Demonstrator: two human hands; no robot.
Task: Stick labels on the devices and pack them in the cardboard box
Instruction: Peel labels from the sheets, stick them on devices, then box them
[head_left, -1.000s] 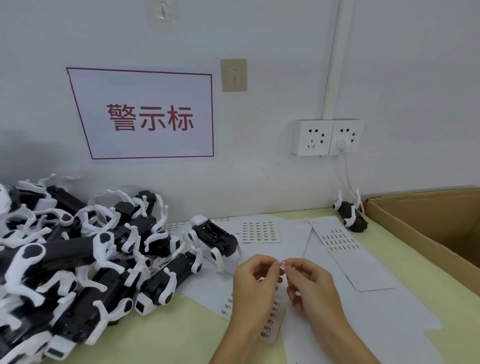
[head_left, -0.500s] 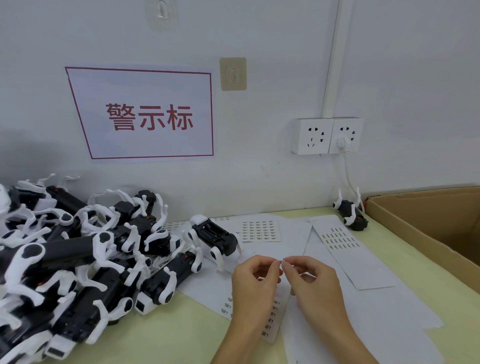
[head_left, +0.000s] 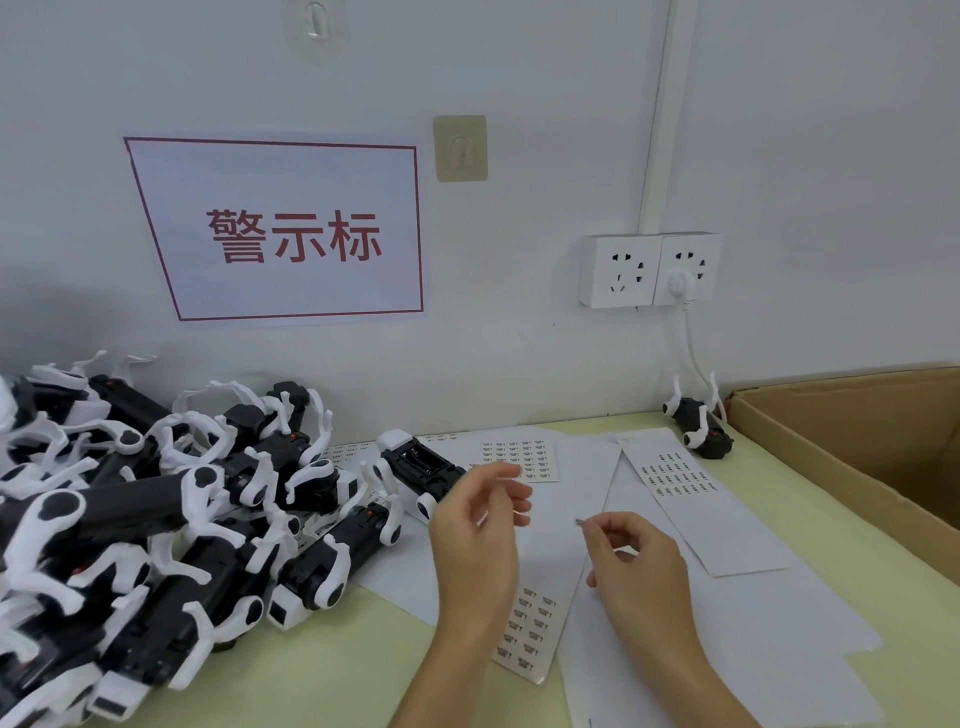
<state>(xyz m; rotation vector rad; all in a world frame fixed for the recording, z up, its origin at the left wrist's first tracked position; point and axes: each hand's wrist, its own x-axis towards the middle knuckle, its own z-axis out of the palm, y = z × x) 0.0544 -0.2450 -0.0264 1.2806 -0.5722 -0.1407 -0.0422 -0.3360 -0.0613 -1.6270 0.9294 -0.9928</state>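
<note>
Black-and-white plastic devices (head_left: 171, 525) lie heaped at the lower left of the frame, so tangled that single units are hard to separate, and the pile is cut off by the left and bottom edges; one device (head_left: 421, 470) lies apart at the pile's right rim, just above the left hand (head_left: 480, 525), and another small one (head_left: 698, 434) sits at the upper right near the wall, beside the cardboard box (head_left: 841, 441), whose far side runs out of the frame on the right. The left hand hangs at centre with fingers loosely curled and blurred; whether it holds anything cannot be told. The right hand (head_left: 636, 558), centre right, pinches a tiny label (head_left: 579, 521) between thumb and forefinger, too small to read. Label sheets (head_left: 519, 457) lie on white paper across the pale green counter (head_left: 337, 670); one sheet (head_left: 530, 631) is partly hidden behind the left wrist; their print is illegible.
</note>
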